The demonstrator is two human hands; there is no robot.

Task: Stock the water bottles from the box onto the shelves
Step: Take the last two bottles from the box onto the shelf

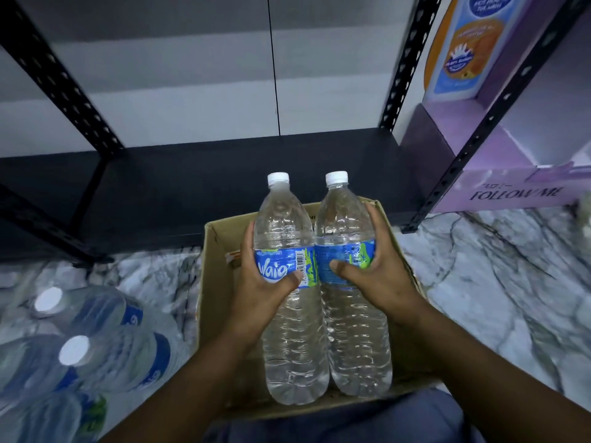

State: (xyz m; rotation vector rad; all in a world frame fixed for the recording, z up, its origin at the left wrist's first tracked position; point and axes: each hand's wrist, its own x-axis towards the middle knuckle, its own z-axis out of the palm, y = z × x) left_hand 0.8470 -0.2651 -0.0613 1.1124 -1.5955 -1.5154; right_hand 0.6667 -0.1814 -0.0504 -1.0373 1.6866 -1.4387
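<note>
While both bottles are held over the open cardboard box (211,251), their bases hide most of its floor and the near wall is cut off by the person's dark blue clothing (351,423). The left hand (256,282) curls round the left water bottle (287,314) at its blue label, thumb across the front, where "Minuman" and a barcode can be read and the larger brand word is partly covered. The right hand (380,276) grips the right water bottle (351,330) at its label, whose print is too blurred to read. The two bottles touch side by side, white caps pointing toward the black bottom shelf (224,180) of the metal rack. At the lower left, more capped bottles (96,346) lie blurred on the marble-patterned floor (495,282). To the right, a purple carton (511,193) reads "FOLLOW ME"; the blue and orange pack (470,43) above it is illegible.
</note>
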